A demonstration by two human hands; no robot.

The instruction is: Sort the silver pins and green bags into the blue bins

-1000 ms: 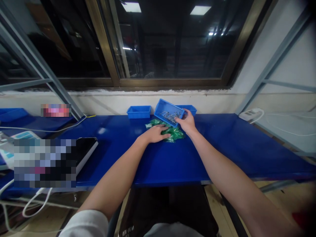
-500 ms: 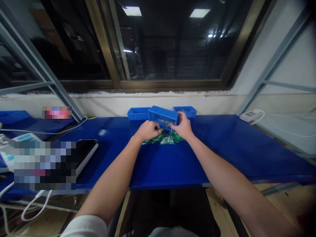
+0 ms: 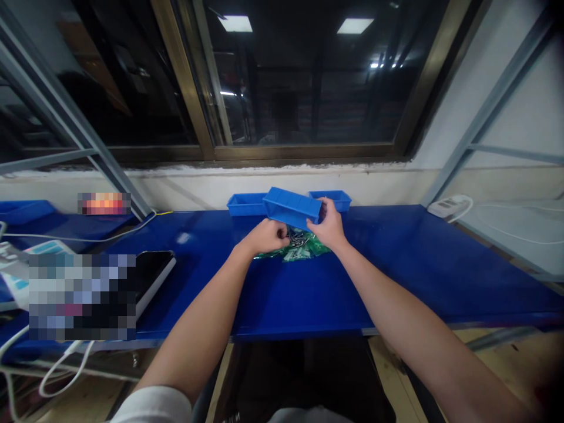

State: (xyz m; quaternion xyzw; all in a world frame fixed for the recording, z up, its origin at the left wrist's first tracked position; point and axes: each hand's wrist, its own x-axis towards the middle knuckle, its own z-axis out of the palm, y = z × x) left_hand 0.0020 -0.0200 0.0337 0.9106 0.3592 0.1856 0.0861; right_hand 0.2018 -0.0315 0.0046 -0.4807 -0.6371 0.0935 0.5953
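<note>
My right hand (image 3: pixel 329 226) grips the right end of a blue plastic bin (image 3: pixel 293 205), thumb at its lower edge and fingers behind. The bin is tipped on its side with its open face toward me, and no screws show inside. Below it, a heap of metal screws (image 3: pixel 298 238) lies in a crumpled green plastic bag (image 3: pixel 315 245) on the table. My left hand (image 3: pixel 268 237) is closed at the left side of the bag's mouth, pinching the plastic; its fingertips are partly hidden.
Behind stand two more blue bins, a left one (image 3: pixel 247 204) and a right one (image 3: pixel 337 201), against the wall. On the left of the blue table (image 3: pixel 304 299) lies a dark-screened device (image 3: pixel 152 267), partly blurred out, near white cables. A white power strip (image 3: pixel 449 205) sits far right.
The screws that lay in the tipped bin have slid out onto the green bag. The bin's open face now looks bare, and both hands stay almost in place.
</note>
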